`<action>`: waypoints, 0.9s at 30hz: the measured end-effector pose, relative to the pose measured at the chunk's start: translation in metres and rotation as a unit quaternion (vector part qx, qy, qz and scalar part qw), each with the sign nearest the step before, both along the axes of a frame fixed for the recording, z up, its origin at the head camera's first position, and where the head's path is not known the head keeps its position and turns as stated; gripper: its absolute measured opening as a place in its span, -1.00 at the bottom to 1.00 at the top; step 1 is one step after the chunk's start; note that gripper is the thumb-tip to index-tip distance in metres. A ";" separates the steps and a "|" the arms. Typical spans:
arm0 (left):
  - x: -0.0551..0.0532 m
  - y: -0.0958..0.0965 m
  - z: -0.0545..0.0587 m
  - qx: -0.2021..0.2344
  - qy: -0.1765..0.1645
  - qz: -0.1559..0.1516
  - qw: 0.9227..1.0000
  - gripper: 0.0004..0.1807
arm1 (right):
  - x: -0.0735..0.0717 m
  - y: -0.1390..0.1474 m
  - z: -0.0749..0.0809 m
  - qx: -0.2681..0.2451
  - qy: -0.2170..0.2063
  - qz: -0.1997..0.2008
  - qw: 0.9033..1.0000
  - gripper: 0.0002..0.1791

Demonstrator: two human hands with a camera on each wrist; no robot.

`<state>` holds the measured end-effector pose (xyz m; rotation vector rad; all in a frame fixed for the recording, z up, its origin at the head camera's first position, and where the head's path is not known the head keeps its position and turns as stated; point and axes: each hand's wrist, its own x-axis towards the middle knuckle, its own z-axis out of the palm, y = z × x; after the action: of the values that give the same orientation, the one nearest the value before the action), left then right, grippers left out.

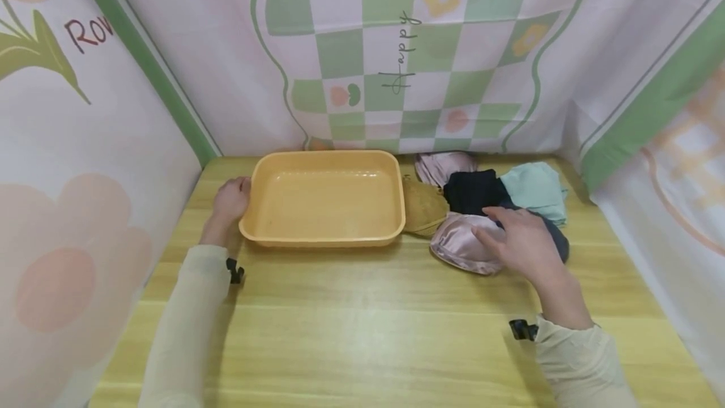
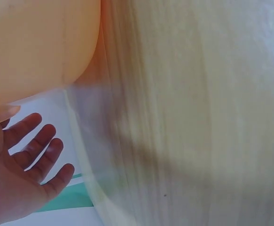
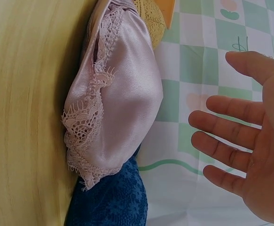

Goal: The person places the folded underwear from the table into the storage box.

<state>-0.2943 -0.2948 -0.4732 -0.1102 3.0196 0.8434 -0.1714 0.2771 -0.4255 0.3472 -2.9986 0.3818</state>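
A yellow plastic basin (image 1: 323, 200) stands on the table, showing a bare bottom. At its left end is my left hand (image 1: 231, 200); in the left wrist view the thumb lies against the basin's edge and the other fingers (image 2: 43, 143) spread loosely below it. My right hand (image 1: 523, 244) hovers over folded bras, fingers apart and holding nothing. Nearest to it are a pink satin bra (image 3: 132, 94) with lace trim and a dark blue bra (image 3: 113, 197), partly hidden by the hand in the head view.
Right of the basin lie a mustard bra (image 1: 425, 209), another pink bra (image 1: 444, 165), a black folded piece (image 1: 476, 191) and a mint folded piece (image 1: 535, 187). A checked curtain (image 1: 408, 49) hangs behind the wooden table (image 1: 362, 320), with more curtains at both sides.
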 end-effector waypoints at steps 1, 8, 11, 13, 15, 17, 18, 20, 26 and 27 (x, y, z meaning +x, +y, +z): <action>0.000 0.000 0.000 0.000 -0.001 0.000 1.000 -0.37 | 0.000 0.000 0.000 0.000 0.004 0.001 1.000 -0.33; 0.004 -0.006 -0.003 -0.008 -0.031 0.000 0.999 -0.24 | -0.001 0.000 0.001 0.003 0.006 0.006 1.000 -0.33; 0.005 -0.008 -0.003 -0.004 -0.050 0.003 0.999 -0.18 | -0.001 0.000 0.001 0.005 0.003 0.004 1.000 -0.33; 0.006 -0.008 -0.003 -0.002 -0.062 0.007 0.998 -0.16 | 0.000 0.000 0.001 0.005 0.001 0.001 1.000 -0.32; 0.006 -0.007 -0.002 0.001 -0.076 0.012 0.997 -0.14 | 0.000 0.001 0.001 0.003 0.001 0.001 1.000 -0.32; 0.007 -0.007 -0.001 -0.001 -0.085 0.013 0.996 -0.15 | 0.000 0.001 0.000 0.002 0.003 0.001 1.000 -0.33; 0.006 -0.007 -0.001 -0.003 -0.088 0.013 0.996 -0.15 | 0.000 0.002 0.000 0.001 0.004 0.001 1.000 -0.33; 0.006 -0.006 0.000 -0.008 -0.092 0.013 0.996 -0.15 | 0.001 0.002 -0.001 -0.001 0.005 0.000 1.000 -0.33; 0.006 -0.001 0.002 -0.015 -0.103 0.009 0.995 -0.12 | 0.005 0.005 -0.002 -0.002 -0.008 -0.010 1.000 -0.31; 0.007 0.000 0.003 -0.013 -0.106 0.009 0.994 -0.11 | 0.005 0.006 -0.002 -0.002 -0.008 -0.011 1.000 -0.30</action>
<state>-0.2878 -0.2951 -0.4705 -0.2119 2.8354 0.7404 -0.1660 0.2828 -0.4278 0.3122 -3.0151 0.3895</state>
